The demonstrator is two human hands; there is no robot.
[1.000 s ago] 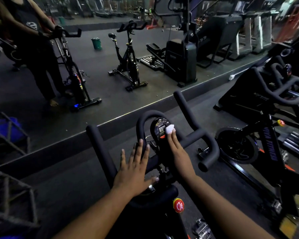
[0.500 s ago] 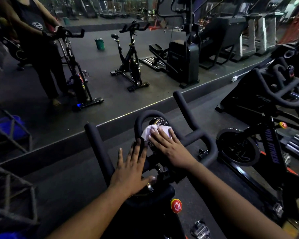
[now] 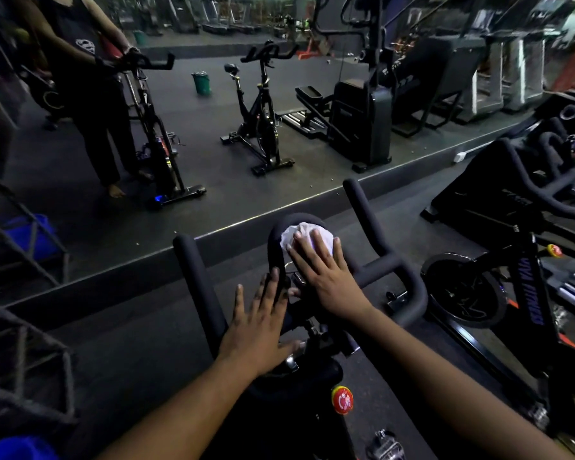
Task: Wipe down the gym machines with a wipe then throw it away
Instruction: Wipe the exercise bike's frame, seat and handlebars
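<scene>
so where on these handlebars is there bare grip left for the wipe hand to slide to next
Free: the long left bar, bare above the left hand; the upright right prong; and the curved right end. Crowded: the centre loop, where the right hand presses the wipe flat, and the stem clamp below it.

Both hands (image 3: 258,330) (image 3: 324,277) lie flat, fingers straight.

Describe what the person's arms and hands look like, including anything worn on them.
Both forearms are bare, with no sleeves in view. The left hand and right hand wear no gloves, and no rings, watch or bands are visible. The fingernails are short and unpainted.
</scene>
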